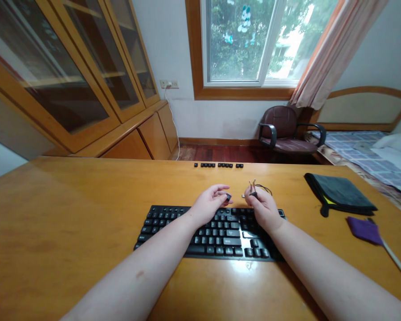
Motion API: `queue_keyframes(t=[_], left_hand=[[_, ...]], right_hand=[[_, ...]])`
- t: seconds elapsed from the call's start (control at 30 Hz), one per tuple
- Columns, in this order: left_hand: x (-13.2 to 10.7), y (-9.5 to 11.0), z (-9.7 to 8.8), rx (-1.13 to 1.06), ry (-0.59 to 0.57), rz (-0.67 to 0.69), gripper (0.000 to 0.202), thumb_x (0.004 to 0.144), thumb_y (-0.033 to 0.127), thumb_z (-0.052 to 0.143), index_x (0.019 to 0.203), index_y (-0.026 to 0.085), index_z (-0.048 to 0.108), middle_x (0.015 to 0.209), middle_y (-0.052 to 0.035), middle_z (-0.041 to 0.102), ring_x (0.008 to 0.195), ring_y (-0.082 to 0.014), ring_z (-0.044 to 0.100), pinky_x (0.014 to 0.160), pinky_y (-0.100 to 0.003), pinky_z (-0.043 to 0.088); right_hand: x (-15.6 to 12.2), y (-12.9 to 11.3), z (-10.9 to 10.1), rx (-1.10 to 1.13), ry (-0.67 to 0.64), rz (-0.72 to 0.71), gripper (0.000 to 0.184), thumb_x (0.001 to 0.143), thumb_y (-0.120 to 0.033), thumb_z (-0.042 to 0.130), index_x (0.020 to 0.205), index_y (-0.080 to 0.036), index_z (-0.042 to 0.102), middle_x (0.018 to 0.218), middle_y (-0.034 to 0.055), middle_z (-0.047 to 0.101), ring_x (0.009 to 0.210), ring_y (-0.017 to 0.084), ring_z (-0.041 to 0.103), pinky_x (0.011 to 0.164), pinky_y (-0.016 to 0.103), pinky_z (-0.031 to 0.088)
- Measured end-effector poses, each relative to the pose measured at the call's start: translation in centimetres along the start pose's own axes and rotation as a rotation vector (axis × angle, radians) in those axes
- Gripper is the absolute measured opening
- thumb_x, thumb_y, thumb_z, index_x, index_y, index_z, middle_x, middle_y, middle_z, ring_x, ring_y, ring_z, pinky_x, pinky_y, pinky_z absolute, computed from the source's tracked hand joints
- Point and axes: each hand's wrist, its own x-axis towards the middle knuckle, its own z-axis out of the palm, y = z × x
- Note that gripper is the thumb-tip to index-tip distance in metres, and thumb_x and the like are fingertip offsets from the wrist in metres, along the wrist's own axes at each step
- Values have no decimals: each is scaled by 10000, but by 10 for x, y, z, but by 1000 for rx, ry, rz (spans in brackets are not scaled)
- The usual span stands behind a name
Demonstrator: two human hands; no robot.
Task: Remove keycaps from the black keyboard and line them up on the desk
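Note:
A black keyboard (232,241) lies on the wooden desk under both my hands. Between the thumb and fingers of my left hand (210,204) is a small black keycap (228,196), held just above the keyboard's back edge. My right hand (264,208) is closed around a small tool with a dark body and two thin metal prongs pointing up, which looks like a wire keycap puller (253,185). Along the far edge of the desk stands a row of loose black keycaps (225,165), set in small groups. My wrists hide parts of the keyboard.
A black cable (265,189) lies behind my right hand. On the desk's right are a folded dark grey cloth (342,191) and a purple cloth piece (365,230) by a pale stick (397,264). Beyond the desk stand an armchair (282,127), a bed and a glass-door cabinet (96,62).

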Motion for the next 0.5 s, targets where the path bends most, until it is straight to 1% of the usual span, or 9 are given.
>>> queue_keyframes(t=[0.07, 0.13, 0.2, 0.33, 0.43, 0.5], left_hand=[[-1, 1, 0, -6, -2, 14, 367, 731, 247, 680, 1057, 136, 554, 909, -54, 613, 811, -147, 643, 887, -371, 464], [-1, 2, 0, 15, 1, 25, 372, 721, 233, 688, 1056, 134, 559, 908, -60, 620, 825, -146, 634, 886, -366, 463], [-1, 2, 0, 39, -1, 25, 378, 719, 232, 688, 1061, 136, 559, 898, -58, 626, 828, -144, 627, 879, -362, 466], [0, 2, -1, 98, -27, 41, 387, 725, 238, 679, 1074, 141, 543, 870, -43, 635, 826, -141, 619, 865, -345, 469], [-1, 3, -2, 156, -53, 66, 392, 731, 253, 671, 1079, 141, 531, 834, -35, 646, 818, -145, 618, 844, -330, 469], [-1, 3, -2, 192, -60, 69, 400, 733, 268, 667, 1085, 140, 525, 807, -30, 647, 789, -144, 616, 817, -324, 471]], right_hand=[[1, -1, 0, -72, 35, -7, 296, 880, -332, 449, 632, -188, 522, 629, 1, 476, 627, 140, 477, 632, 289, 401], [2, 0, 2, -112, 86, -1, 218, 885, -299, 453, 762, -197, 601, 686, 12, 524, 687, 150, 514, 687, 300, 422], [2, 1, 5, -131, 85, -26, 180, 879, -278, 468, 898, -217, 637, 754, 22, 546, 741, 156, 537, 713, 303, 441], [2, 0, 9, -178, -54, -96, 194, 841, -259, 539, 1003, -238, 643, 804, 27, 546, 746, 149, 544, 680, 285, 467], [3, -3, 10, -197, -162, -107, 187, 815, -271, 587, 986, -227, 649, 812, 30, 567, 731, 141, 551, 678, 277, 479], [3, -3, 10, -183, -192, -117, 170, 798, -289, 615, 949, -224, 659, 810, 30, 579, 732, 140, 559, 680, 274, 485]])
